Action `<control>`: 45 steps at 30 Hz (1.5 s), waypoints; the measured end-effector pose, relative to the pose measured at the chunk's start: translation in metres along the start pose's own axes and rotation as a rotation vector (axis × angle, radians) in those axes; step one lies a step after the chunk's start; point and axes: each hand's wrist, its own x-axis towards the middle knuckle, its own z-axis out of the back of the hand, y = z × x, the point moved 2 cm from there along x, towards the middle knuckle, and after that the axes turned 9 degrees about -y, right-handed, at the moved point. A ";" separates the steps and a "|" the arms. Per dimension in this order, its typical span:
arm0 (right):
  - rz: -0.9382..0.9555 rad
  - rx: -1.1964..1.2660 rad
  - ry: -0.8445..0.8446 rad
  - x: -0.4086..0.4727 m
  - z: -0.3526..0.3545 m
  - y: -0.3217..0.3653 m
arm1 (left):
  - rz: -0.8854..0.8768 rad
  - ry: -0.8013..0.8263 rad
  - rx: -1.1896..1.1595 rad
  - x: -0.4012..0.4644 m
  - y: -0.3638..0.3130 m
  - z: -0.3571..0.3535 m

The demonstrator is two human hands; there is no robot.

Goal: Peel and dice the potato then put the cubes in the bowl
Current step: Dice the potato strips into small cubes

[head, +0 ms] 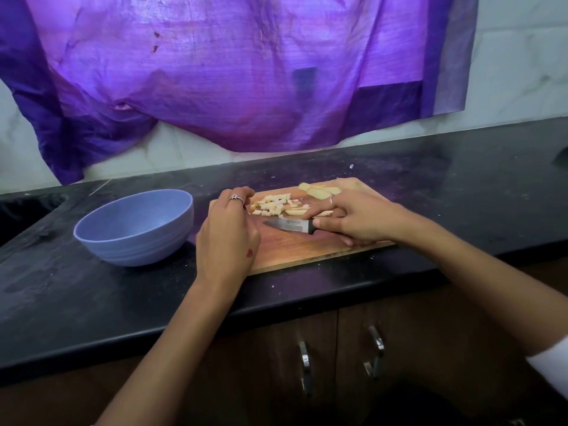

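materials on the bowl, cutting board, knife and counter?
Bowl: matte lavender-blue with ridged sides, probably plastic or a fibre composite.
Cutting board: wood, warm brown with visible grain, low sheen.
Knife: shiny metal blade, likely steel; black handle looks plastic and is held in the right hand.
Counter: black polished stone, seemingly granite; speckled, with faint reflections.

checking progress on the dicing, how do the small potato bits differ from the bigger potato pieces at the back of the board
The small potato bits are cut into little cubes; the bigger potato pieces are long uncut slabs. The bits lie scattered mid-board between the hands; the bigger pieces lie together at the cutting board's far edge. Both are pale, peeled, and on the board, not in the bowl.
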 end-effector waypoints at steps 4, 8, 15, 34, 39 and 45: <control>-0.251 0.233 0.150 -0.004 0.005 0.000 | 0.026 0.013 -0.006 0.000 0.004 0.001; -0.589 0.554 0.331 -0.019 0.019 -0.009 | 0.022 0.034 -0.013 0.001 0.007 -0.001; -0.339 0.530 0.144 -0.027 0.021 -0.020 | -0.029 0.138 -0.048 -0.002 0.004 -0.006; -0.125 0.500 -0.241 -0.033 0.030 -0.023 | -0.211 0.477 -0.077 0.027 -0.022 -0.040; -0.120 0.531 -0.277 -0.044 0.036 -0.031 | -0.239 0.473 -0.027 0.030 -0.023 -0.046; -0.097 0.573 -0.384 -0.036 0.027 -0.041 | -0.090 0.253 0.109 0.040 -0.006 -0.051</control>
